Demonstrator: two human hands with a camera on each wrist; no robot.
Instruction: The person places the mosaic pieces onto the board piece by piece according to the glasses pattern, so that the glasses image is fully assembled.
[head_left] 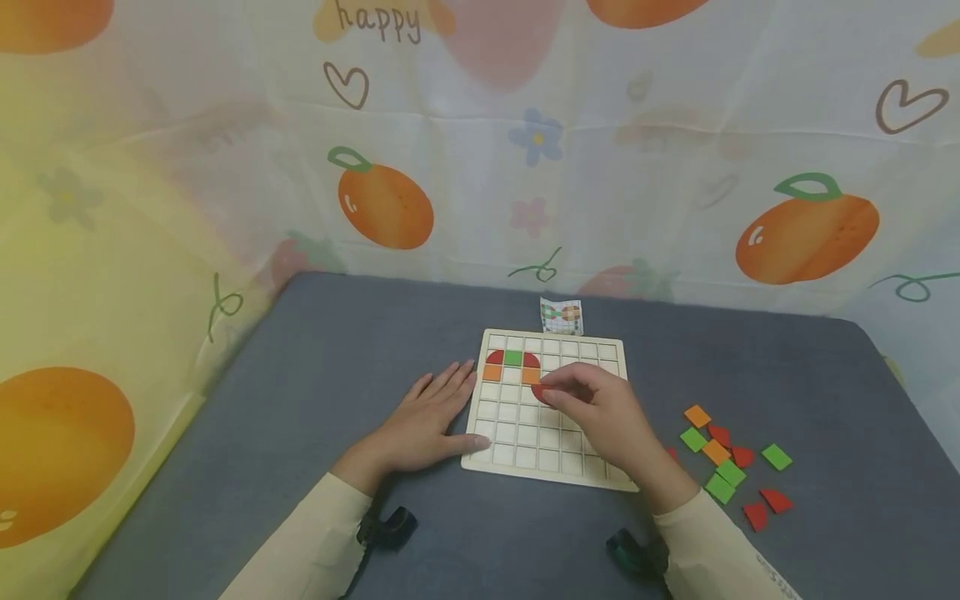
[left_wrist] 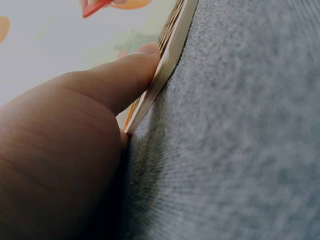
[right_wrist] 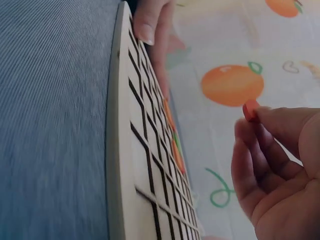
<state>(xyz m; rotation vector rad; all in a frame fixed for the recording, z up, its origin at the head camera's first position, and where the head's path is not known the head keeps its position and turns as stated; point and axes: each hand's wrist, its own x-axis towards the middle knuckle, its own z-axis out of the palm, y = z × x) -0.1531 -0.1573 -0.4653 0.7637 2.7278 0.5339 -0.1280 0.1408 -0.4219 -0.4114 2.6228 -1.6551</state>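
Observation:
A pale wooden grid board (head_left: pixel 527 457) lies on the grey cloth. Near its upper left, a green square tile (head_left: pixel 513 358) sits between two red quarter-round tiles, with an orange square tile (head_left: pixel 492 373) below the left one and another orange tile (head_left: pixel 530 376) below the right one. Between thumb and fingertips, my right hand (head_left: pixel 600 410) pinches a red quarter-round tile (right_wrist: pixel 251 110), raised over the board in the right wrist view. My left hand (head_left: pixel 429 423) rests at the board's left side, fingers straight, its thumb touching the rim.
Right of the board lie several loose tiles, among them a green square (head_left: pixel 777 457), an orange square (head_left: pixel 697 416) and a red quarter-round (head_left: pixel 776 500). A small printed pattern card (head_left: pixel 562 317) stands behind the board, before the patterned curtain (head_left: pixel 465 167).

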